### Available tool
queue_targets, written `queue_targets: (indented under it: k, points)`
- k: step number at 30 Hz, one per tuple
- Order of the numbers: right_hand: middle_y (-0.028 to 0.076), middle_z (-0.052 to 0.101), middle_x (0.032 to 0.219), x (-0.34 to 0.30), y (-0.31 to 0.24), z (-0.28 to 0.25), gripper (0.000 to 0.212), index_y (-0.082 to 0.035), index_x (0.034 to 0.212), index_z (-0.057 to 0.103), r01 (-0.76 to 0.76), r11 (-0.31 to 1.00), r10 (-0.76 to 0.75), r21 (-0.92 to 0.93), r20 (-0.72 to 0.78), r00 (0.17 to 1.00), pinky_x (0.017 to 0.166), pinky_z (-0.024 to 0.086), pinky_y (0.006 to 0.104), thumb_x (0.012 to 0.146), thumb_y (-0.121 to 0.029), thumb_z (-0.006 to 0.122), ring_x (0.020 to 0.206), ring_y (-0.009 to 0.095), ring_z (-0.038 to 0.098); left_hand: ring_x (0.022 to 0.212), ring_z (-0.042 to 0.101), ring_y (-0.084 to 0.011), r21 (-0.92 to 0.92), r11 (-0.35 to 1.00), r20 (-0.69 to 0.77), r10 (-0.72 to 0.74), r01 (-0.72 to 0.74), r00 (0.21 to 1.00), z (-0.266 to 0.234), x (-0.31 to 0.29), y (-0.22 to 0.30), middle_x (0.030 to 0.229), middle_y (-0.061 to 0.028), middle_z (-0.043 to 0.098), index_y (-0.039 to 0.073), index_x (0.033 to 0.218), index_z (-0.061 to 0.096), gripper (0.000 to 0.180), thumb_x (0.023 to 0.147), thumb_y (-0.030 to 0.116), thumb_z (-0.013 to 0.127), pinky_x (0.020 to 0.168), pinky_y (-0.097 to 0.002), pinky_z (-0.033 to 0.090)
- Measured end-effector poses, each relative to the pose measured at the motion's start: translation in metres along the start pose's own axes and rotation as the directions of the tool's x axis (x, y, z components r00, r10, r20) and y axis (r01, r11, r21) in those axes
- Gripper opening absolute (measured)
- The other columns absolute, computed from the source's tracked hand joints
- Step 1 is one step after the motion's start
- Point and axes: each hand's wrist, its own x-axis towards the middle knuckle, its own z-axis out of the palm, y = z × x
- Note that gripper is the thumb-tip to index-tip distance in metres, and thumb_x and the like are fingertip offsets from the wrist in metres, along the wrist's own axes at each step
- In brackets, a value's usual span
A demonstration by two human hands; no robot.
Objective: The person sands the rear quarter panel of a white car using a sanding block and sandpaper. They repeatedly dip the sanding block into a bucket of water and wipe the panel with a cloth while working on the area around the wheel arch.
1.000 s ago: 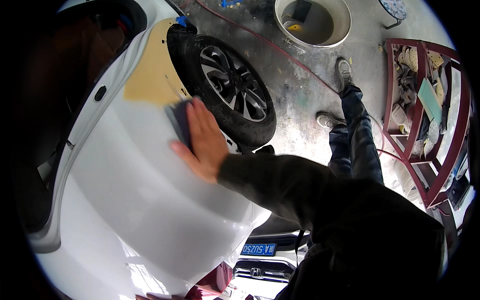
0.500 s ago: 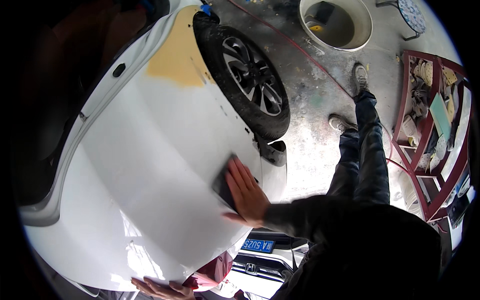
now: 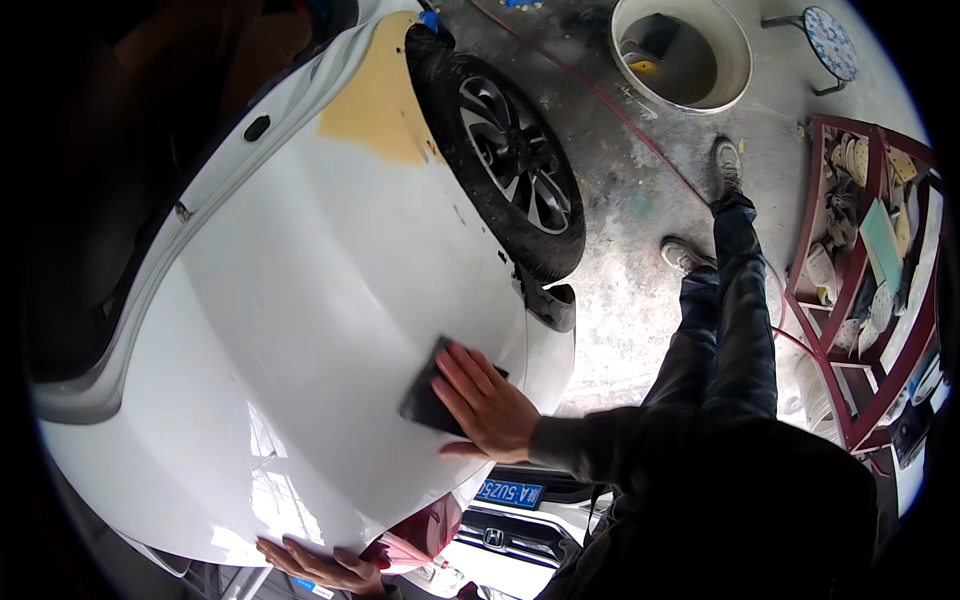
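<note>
A white car panel (image 3: 290,310) fills the left and middle of the view. Flat against it, my right hand (image 3: 493,408) presses a dark grey sheet of sandpaper (image 3: 423,396), fingers stretched over its right part and thumb low. My left hand (image 3: 325,568) rests at the panel's lower edge beside a red tail light (image 3: 432,530), fingers extended and holding nothing. Farther up the panel lies a smooth yellowish filler patch (image 3: 370,100), next to the wheel (image 3: 515,165).
Behind the tail light stands another white car (image 3: 510,565). A round tub (image 3: 735,85) of murky water and a small stool (image 3: 830,45) are at the top right. A dark red rack (image 3: 800,270) holds sanding discs and pads. A red hose (image 3: 600,95) crosses the floor.
My right hand and the sandpaper have slid down and slightly left across the panel. My left hand stays at the edge. The whole view has shifted a little.
</note>
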Motion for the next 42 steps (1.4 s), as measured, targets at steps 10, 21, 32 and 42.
queue_targets:
  k: [10, 21, 32, 42]
  points:
    - [0.035, 0.006, 0.158, -0.003, 0.018, 0.010, 0.103, 0.013, 0.149, 0.013, -0.276, 0.950, 0.299, 0.147, -0.166, 0.940, 0.120, 0.009, 0.0549, 0.091, -0.062, 0.052, 0.149, 0.048, 0.003, 0.146, 0.026, -0.0426, -0.008, 0.999, 0.008, 0.052, -0.052, 0.999, 0.001, -0.002, -0.004, 0.158, -0.0202, 0.028, 0.011, 0.153, 0.033, 0.060, 0.101, 0.040, 0.037, 0.117, -0.0633, 0.022]
    - [0.038, 0.007, 0.156, 0.004, 0.054, 0.009, 0.099, 0.017, 0.148, 0.011, -0.351, 0.924, 0.380, 0.152, -0.265, 0.886, 0.119, 0.012, 0.0571, 0.096, -0.061, 0.044, 0.148, 0.051, 0.008, 0.132, 0.041, -0.0537, 0.128, 0.990, -0.011, 0.066, -0.064, 0.998, 0.003, -0.004, 0.009, 0.150, -0.0320, 0.035, 0.000, 0.148, 0.036, 0.072, 0.103, 0.055, 0.022, 0.106, -0.0695, 0.033]
    - [0.036, 0.014, 0.156, 0.123, 0.074, -0.052, 0.097, 0.017, 0.146, 0.021, -0.201, 0.979, 0.204, 0.040, -0.249, 0.947, 0.120, 0.015, 0.0529, 0.094, -0.060, 0.051, 0.148, 0.047, 0.012, 0.135, 0.037, -0.0539, 0.096, 0.995, 0.009, -0.021, 0.020, 1.000, 0.002, -0.012, 0.006, 0.148, -0.0332, 0.035, -0.004, 0.146, 0.037, 0.077, 0.103, 0.059, 0.022, 0.104, -0.0716, 0.032]
    - [0.035, 0.014, 0.157, 0.236, 0.169, -0.086, 0.094, 0.015, 0.148, 0.017, -0.162, 0.967, 0.222, 0.197, -0.336, 0.915, 0.122, 0.013, 0.0440, 0.097, -0.057, 0.045, 0.150, 0.043, 0.011, 0.131, 0.039, -0.0580, 0.129, 0.991, 0.007, 0.043, -0.043, 0.999, 0.014, -0.015, 0.005, 0.144, -0.0375, 0.038, -0.006, 0.146, 0.035, 0.090, 0.098, 0.067, 0.018, 0.104, -0.0731, 0.031]
